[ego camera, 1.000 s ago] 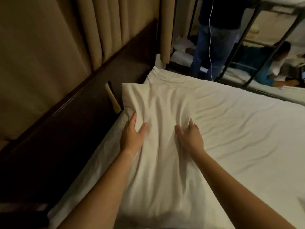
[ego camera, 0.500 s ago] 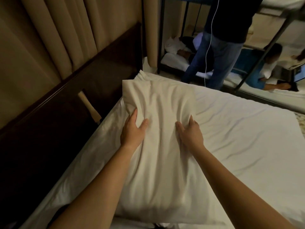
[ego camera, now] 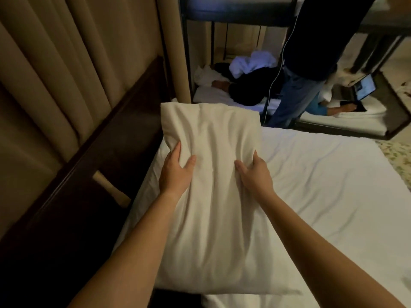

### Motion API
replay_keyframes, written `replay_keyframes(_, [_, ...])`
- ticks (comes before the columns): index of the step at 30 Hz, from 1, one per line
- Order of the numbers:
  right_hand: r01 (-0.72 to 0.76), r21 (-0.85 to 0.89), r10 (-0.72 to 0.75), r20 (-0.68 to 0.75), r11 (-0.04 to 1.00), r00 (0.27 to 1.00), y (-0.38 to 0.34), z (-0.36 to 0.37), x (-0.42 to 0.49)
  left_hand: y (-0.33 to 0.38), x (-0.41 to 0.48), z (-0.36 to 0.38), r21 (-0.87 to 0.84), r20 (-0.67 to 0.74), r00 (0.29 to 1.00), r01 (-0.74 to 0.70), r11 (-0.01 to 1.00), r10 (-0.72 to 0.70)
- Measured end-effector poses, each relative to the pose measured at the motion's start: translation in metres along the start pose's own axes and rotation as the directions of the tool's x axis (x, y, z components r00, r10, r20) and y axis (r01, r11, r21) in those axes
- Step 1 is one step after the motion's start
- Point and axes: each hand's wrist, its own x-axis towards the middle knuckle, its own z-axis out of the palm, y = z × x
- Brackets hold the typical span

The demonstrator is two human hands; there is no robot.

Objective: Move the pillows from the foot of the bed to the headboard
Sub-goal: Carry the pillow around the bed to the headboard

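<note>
A long white pillow [ego camera: 213, 196] hangs lifted over the left side of the bed [ego camera: 322, 196], its far end raised above the mattress edge. My left hand [ego camera: 175, 172] grips its left side with the thumb pressed into the fabric. My right hand [ego camera: 255, 176] pinches a fold on its right side. The dark wooden headboard [ego camera: 106, 138] runs along the left, right beside the pillow. Its near end droops towards me over the white sheet.
Beige curtains [ego camera: 66, 63] hang behind the headboard. Beyond the bed stands a metal bunk bed [ego camera: 244, 101] with a person lying on it, another person standing in jeans [ego camera: 295, 98], and a lit laptop [ego camera: 364, 87] at the far right.
Both hands have raised the pillow off the mattress and carried it farther along the headboard side; its far end now sticks up past the bed's far edge. My view has tilted up.
</note>
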Motion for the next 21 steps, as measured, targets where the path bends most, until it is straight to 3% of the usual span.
replay_keyframes(12, [-0.187,-0.057,0.178,-0.130,0.981,0.975,-0.054,0.117,0.057,-0.069,0.148,-0.032,0.052,0.190,0.981,-0.055,0.997,0.044])
replay_keyframes(21, [-0.230,-0.077,0.215,-0.168,0.970,0.962,-0.061,0.147,0.074,-0.097,0.190,-0.026,-0.012,0.253,0.965,-0.063,0.998,0.064])
